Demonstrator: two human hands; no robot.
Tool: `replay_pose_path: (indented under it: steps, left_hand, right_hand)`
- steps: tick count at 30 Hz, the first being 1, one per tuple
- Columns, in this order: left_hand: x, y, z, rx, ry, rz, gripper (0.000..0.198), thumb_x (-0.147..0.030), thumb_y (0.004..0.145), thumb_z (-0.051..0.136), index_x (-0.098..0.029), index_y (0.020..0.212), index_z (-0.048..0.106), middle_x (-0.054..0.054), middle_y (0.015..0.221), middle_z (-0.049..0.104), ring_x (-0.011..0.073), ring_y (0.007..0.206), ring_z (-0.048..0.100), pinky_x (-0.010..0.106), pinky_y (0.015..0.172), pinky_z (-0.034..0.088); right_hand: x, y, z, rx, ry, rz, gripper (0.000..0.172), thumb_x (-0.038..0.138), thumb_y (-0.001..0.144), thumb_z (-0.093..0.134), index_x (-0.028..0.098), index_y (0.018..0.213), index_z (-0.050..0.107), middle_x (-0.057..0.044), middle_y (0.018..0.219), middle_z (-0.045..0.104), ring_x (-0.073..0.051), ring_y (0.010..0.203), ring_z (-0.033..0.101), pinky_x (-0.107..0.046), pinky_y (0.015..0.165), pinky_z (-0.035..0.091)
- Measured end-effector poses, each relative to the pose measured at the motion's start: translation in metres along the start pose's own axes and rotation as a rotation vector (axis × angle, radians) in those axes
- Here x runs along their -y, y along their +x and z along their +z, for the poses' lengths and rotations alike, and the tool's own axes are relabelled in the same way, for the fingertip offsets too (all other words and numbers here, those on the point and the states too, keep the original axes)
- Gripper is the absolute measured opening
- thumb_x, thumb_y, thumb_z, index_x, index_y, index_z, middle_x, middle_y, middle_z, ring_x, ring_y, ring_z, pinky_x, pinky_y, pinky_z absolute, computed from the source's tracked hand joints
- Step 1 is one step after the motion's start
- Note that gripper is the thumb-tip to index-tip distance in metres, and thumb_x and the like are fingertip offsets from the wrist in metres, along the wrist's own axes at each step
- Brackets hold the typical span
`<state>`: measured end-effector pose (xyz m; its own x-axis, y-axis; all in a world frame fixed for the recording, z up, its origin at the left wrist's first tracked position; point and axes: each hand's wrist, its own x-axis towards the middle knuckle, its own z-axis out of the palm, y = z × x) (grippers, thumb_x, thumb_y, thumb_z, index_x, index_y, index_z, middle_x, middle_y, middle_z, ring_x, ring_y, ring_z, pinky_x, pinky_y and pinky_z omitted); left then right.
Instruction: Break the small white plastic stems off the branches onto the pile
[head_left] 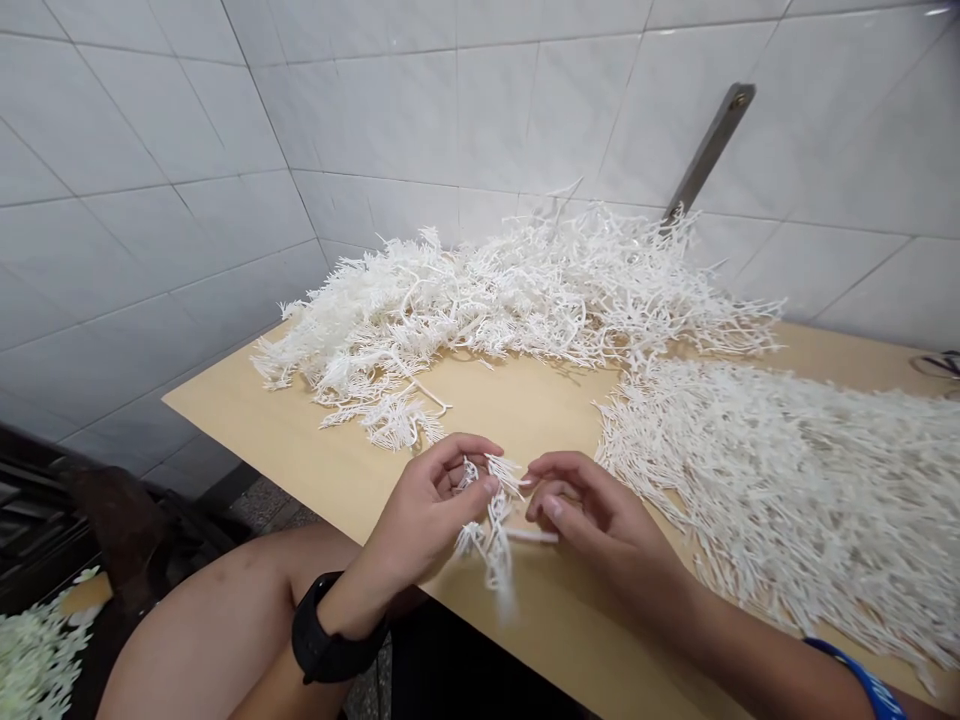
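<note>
Head view: L hand (426, 512) & R hand (594, 520) pinch white sprig (493, 528), prob. above table (517, 410) edge; bare wood beyond.

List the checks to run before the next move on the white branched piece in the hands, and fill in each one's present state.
1. Left hand grips the white branched piece: ok, fingers closed round its top.
2. Right hand holds the same piece: ok, fingertips pinch a twig on its side.
3. Piece clear of both piles: ok, it hangs apart above the near edge of the table.
4. Tangled pile rests on the table: ok, at the back by the wall.
5. Straight sticks pile short of the near edge: cannot tell, the edge there is out of view.
6. Twig snapped free: cannot tell, blurred.
</note>
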<state>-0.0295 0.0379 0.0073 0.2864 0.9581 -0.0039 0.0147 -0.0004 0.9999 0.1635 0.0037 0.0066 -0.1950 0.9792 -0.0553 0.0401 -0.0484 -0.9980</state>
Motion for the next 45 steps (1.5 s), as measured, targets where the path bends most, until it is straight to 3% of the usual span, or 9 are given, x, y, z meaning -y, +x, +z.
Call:
replay_pose_path:
  steps: [4, 11, 15, 19, 24, 28, 36, 41, 45]
  left_hand:
    - [-0.007, -0.003, 0.007, 0.168, 0.282, 0.088, 0.016, -0.021, 0.086, 0.061, -0.021, 0.100, 0.068, 0.003, 0.093, 0.070, 0.0182, 0.087, 0.064, 0.028, 0.079, 0.050]
    - [-0.003, -0.005, 0.012, 0.195, 0.520, 0.274, 0.024, -0.014, 0.087, 0.058, -0.024, 0.109, 0.058, 0.002, 0.105, 0.065, 0.0174, 0.100, 0.060, 0.027, 0.088, 0.046]
    - [0.000, -0.008, 0.015, 0.257, 0.678, 0.297, 0.020, -0.014, 0.091, 0.052, -0.022, 0.109, 0.055, 0.002, 0.102, 0.064, 0.0174, 0.095, 0.060, 0.028, 0.083, 0.047]
    - [0.003, -0.018, 0.027, 0.227, 1.157, 0.351, 0.010, -0.013, 0.090, 0.046, -0.019, 0.089, 0.054, 0.004, 0.087, 0.061, 0.0218, 0.079, 0.057, 0.035, 0.070, 0.046]
    - [0.000, -0.027, 0.039, 0.200, 1.549, 0.403, 0.007, -0.012, 0.087, 0.048, -0.018, 0.090, 0.050, 0.005, 0.082, 0.056, 0.0216, 0.071, 0.055, 0.032, 0.058, 0.042]
    - [-0.009, -0.029, 0.041, 0.244, 1.671, 0.445, 0.002, -0.017, 0.088, 0.049, -0.017, 0.089, 0.050, 0.006, 0.080, 0.053, 0.0200, 0.065, 0.053, 0.030, 0.053, 0.039]
    - [-0.016, -0.028, 0.054, 0.195, 1.928, 0.421, 0.015, -0.010, 0.087, 0.043, -0.011, 0.085, 0.058, 0.008, 0.070, 0.052, 0.0200, 0.059, 0.050, 0.029, 0.050, 0.036]
    - [-0.018, -0.028, 0.055, 0.299, 2.049, 0.470, 0.012, -0.008, 0.081, 0.049, -0.012, 0.083, 0.060, 0.007, 0.071, 0.051, 0.0198, 0.059, 0.048, 0.028, 0.049, 0.035]
    - [-0.021, -0.030, 0.055, 0.291, 2.103, 0.485, 0.014, -0.007, 0.081, 0.047, -0.013, 0.082, 0.060, 0.007, 0.071, 0.051, 0.0203, 0.060, 0.049, 0.029, 0.050, 0.036]
  right_hand:
    - [-0.001, 0.001, 0.001, 0.033, -0.089, 0.000, 0.018, 0.034, 0.088, 0.060, 0.021, 0.101, 0.062, -0.002, 0.086, 0.066, -0.015, 0.075, 0.060, -0.025, 0.064, 0.048]
    - [0.000, 0.003, 0.003, 0.035, -0.374, -0.029, 0.014, 0.026, 0.088, 0.054, 0.019, 0.078, 0.062, 0.003, 0.063, 0.056, -0.011, 0.055, 0.046, -0.023, 0.052, 0.035]
    - [0.001, 0.003, -0.001, 0.006, -0.536, -0.152, 0.016, 0.022, 0.088, 0.050, 0.019, 0.075, 0.060, 0.003, 0.062, 0.054, -0.011, 0.055, 0.045, -0.023, 0.051, 0.033]
    - [-0.001, 0.002, -0.005, 0.037, -0.736, -0.319, 0.018, 0.017, 0.086, 0.051, 0.019, 0.067, 0.052, 0.003, 0.062, 0.051, -0.010, 0.056, 0.044, -0.024, 0.055, 0.034]
    - [-0.004, 0.003, -0.006, 0.048, -0.779, -0.279, 0.019, 0.015, 0.081, 0.049, 0.020, 0.063, 0.044, 0.004, 0.057, 0.047, -0.010, 0.053, 0.041, -0.024, 0.052, 0.033]
    - [-0.004, 0.004, -0.007, 0.051, -0.801, -0.234, 0.018, 0.015, 0.077, 0.046, 0.021, 0.061, 0.042, 0.004, 0.055, 0.045, -0.011, 0.052, 0.041, -0.024, 0.050, 0.032]
    - [-0.003, 0.006, -0.003, 0.049, -0.832, -0.230, 0.019, 0.018, 0.078, 0.045, 0.021, 0.061, 0.038, 0.004, 0.055, 0.043, -0.012, 0.052, 0.040, -0.025, 0.050, 0.029]
    - [-0.002, 0.006, -0.003, 0.073, -0.790, -0.241, 0.021, 0.015, 0.076, 0.046, 0.022, 0.061, 0.033, 0.004, 0.056, 0.042, -0.012, 0.053, 0.040, -0.024, 0.051, 0.029]
    - [-0.007, 0.007, -0.005, 0.095, -0.774, -0.269, 0.021, 0.015, 0.076, 0.046, 0.022, 0.062, 0.033, 0.004, 0.058, 0.044, -0.012, 0.054, 0.042, -0.024, 0.052, 0.029]
